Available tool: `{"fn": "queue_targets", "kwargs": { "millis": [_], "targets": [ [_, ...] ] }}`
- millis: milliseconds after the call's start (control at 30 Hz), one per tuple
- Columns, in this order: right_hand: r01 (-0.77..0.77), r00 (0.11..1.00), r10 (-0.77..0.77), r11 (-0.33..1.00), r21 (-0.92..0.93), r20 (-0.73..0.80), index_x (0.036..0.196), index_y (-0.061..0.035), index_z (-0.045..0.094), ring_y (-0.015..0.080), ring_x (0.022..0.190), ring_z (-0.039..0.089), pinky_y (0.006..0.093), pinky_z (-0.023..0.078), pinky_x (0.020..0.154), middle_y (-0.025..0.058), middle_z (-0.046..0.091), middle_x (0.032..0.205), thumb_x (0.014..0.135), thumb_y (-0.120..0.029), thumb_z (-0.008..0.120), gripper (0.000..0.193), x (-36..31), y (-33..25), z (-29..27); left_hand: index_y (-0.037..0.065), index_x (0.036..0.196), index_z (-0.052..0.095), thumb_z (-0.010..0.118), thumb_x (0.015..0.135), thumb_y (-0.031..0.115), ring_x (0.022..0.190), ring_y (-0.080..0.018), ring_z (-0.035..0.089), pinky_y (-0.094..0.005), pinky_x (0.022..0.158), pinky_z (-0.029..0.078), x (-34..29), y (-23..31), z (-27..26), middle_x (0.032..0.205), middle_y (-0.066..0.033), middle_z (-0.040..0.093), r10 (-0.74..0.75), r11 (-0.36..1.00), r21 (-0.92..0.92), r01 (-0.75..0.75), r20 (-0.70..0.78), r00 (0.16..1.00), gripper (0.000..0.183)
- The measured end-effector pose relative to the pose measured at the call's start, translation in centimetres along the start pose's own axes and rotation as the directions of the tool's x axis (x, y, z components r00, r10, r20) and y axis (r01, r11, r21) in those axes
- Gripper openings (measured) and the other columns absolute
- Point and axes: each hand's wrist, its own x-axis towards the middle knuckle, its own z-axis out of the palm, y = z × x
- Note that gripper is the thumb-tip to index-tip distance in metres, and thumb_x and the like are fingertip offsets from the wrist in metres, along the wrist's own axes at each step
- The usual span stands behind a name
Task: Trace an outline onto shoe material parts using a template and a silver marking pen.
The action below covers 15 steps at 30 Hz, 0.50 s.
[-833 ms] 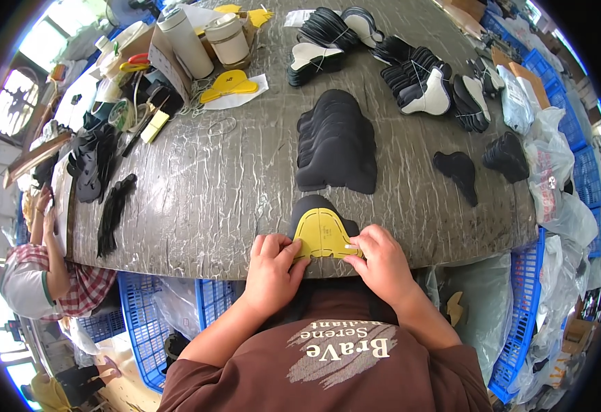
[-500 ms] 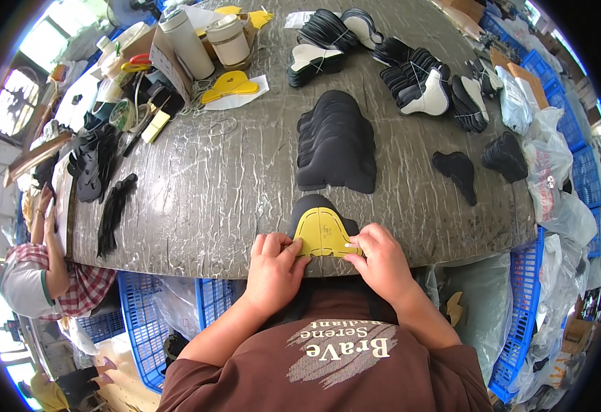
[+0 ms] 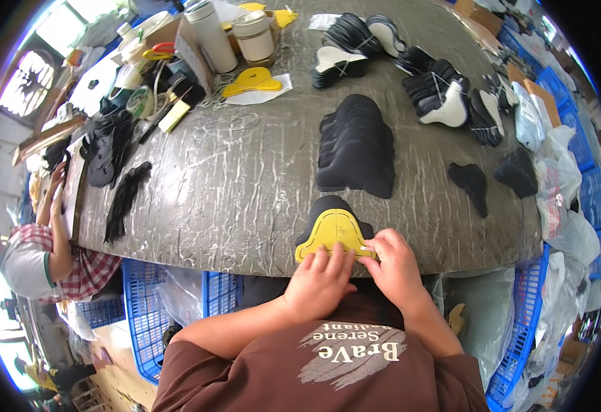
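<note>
A yellow template (image 3: 335,233) with slots along its outline lies on a black shaped pad (image 3: 331,204) at the table's near edge. The pad's rounded top shows beyond the template. My left hand (image 3: 322,283) rests its outstretched fingers on the template's lower edge. With thumb and forefinger closed, my right hand (image 3: 392,264) grips the template's lower right corner. Something small and white shows at its fingertips, too small to name. Just beyond lies an overlapping stack of similar black pads (image 3: 357,147).
Tied bundles of black and white pieces (image 3: 445,103) lie at the far right, loose black pieces (image 3: 469,185) nearer. A bottle (image 3: 211,38), a jar (image 3: 254,38) and another yellow template (image 3: 252,81) stand or lie far left. Blue crates (image 3: 142,316) flank me below; a person (image 3: 39,254) works at left.
My left hand has shifted from pinching the template's left corner to lying across its lower edge. My right hand stays at the right corner. The whole view has shifted slightly.
</note>
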Motion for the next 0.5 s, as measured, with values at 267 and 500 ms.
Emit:
{"fn": "queue_targets", "kwargs": {
  "millis": [267, 500],
  "targets": [
    [-0.019, 0.987, 0.002, 0.994, 0.107, 0.158, 0.089, 0.003, 0.063, 0.034, 0.086, 0.06, 0.0394, 0.05, 0.074, 0.0142, 0.057, 0.09, 0.076, -0.003, 0.072, 0.016, 1.7, -0.3, -2.0, 0.002, 0.122, 0.063, 0.054, 0.083, 0.024, 0.094, -0.0406, 0.058, -0.0418, 0.075, 0.058, 0.4, 0.6, 1.4, 0.123, -0.023, 0.056, 0.119, 0.953, 0.286, -0.101, -0.049, 0.992, 0.046],
    [0.166, 0.986, -0.167, 0.958, 0.232, -0.016, 0.084, 0.0035, 0.055, 0.0338, 0.085, 0.06, 0.0372, 0.049, 0.074, 0.0172, 0.058, 0.093, 0.091, -0.007, 0.058, 0.012, 5.1, -3.2, -0.9, -0.001, 0.115, 0.066, 0.055, 0.083, 0.023, 0.092, -0.0413, 0.059, -0.0463, 0.075, 0.057, 0.3, 0.7, 1.9, 0.117, -0.0254, 0.059, 0.126, 0.959, 0.264, -0.1, -0.083, 0.989, 0.041]
  ]
}}
